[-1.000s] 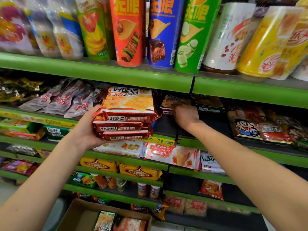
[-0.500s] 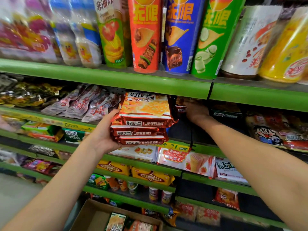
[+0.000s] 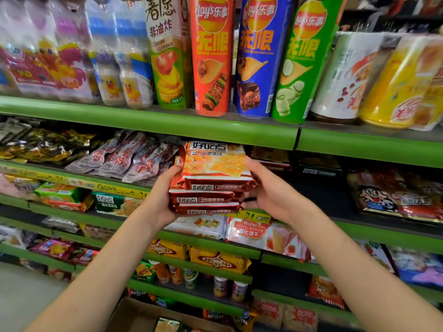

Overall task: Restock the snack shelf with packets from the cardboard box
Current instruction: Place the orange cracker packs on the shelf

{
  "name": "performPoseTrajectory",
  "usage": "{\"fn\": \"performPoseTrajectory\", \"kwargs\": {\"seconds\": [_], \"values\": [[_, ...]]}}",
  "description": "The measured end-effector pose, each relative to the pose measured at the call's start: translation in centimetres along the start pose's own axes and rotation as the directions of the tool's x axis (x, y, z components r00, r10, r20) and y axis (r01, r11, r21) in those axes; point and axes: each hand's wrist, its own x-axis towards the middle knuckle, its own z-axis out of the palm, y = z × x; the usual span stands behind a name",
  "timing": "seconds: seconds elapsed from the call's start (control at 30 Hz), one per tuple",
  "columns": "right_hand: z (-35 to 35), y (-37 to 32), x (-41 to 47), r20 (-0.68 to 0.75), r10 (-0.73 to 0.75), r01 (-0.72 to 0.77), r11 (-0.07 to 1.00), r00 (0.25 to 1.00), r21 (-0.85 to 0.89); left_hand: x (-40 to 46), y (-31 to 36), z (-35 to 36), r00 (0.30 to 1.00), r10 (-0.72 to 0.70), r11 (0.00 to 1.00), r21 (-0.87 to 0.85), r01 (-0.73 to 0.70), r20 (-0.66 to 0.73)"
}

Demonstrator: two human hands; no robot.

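The left hand [image 3: 160,202] cups the left end and underside of a stack of red packets [image 3: 211,178]; the right hand [image 3: 268,190], half a second ago reaching into the shelf, now clasps the right end. The stack lies flat, long axis left-right, before the green shelf edge [image 3: 215,130], dark open room behind right. The cardboard box [image 3: 134,315] sits below.

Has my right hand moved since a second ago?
Yes. The right hand came back out from under the green shelf edge and leftward onto the red packet stack.
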Motion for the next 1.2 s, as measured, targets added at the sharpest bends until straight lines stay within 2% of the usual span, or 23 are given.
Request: {"fn": "performPoseTrajectory", "kwargs": {"seconds": [0.07,0.13,0.27,0.37,0.5,0.7,1.2], "values": [[-0.2,-0.2,-0.6,0.044,0.047,-0.049,0.998,0.998,0.045,-0.3,0.1,0.6,0.999,0.031,0.998,0.051,-0.032,0.006],[-1.0,-0.1,-0.9,0.036,0.057,-0.062,0.985,0.998,0.162,-0.5,0.4,0.9,0.998,0.061,0.995,0.077,-0.062,0.016],[-4.4,1.1,-1.7,-0.018,0.008,-0.001,0.943,1.0,0.334,-0.5,1.3,0.3,0.996,0.085,0.995,0.056,-0.085,0.006],[-7.7,2.3,-1.9,-0.112,-0.018,0.06,0.922,0.994,0.382,-0.2,1.8,-0.8,0.996,0.086,0.996,0.032,-0.085,-0.016],[-10.3,3.3,-1.9,-0.198,-0.026,0.062,0.982,0.98,0.179,0.3,2.0,-1.4,0.996,0.08,0.997,0.021,-0.08,-0.034],[-10.9,3.1,-1.2,-0.237,-0.102,0.117,0.992,0.966,0.049,1.0,1.2,-1.3,0.995,0.067,0.998,-0.007,-0.067,-0.076],[-12.2,4.0,-0.3,-0.235,-0.06,0.065,0.998,0.97,0.014,2.0,0.7,-2.3,0.997,0.026,1.0,0.004,-0.025,-0.078]]}}
